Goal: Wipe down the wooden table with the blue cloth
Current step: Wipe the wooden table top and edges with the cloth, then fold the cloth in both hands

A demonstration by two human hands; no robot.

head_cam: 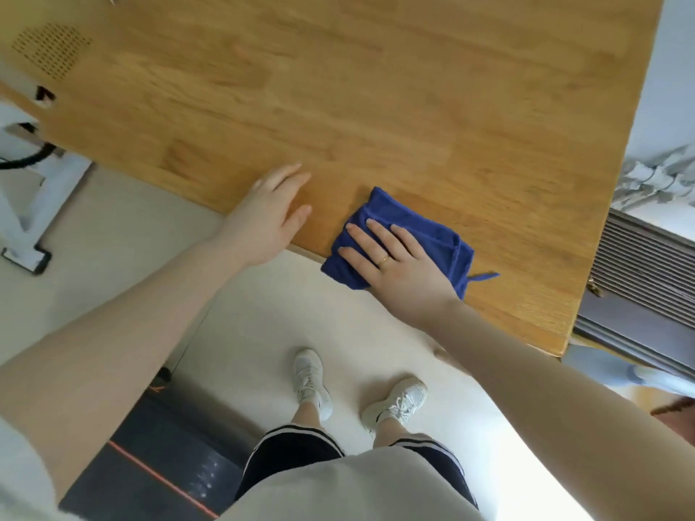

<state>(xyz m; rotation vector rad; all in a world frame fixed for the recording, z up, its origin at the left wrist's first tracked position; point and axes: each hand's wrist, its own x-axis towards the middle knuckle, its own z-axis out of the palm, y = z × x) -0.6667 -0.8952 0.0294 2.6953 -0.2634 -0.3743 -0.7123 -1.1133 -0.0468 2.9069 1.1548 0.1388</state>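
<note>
Wood-grained surface [376, 107], viewed from above. At left, the left hand [269, 216] rests flat at the near edge, fingers straight and holding nothing. To its right lies the blue cloth [421, 227] — folded, its near corner overhanging the edge — pinned under the right hand [395, 265], fingers spread flat rather than curled round it. Judged soft, light and limp, the cloth should bunch if pinched; broad palm pressure over its middle seems the better hold — it may slip on smooth wood.
</note>
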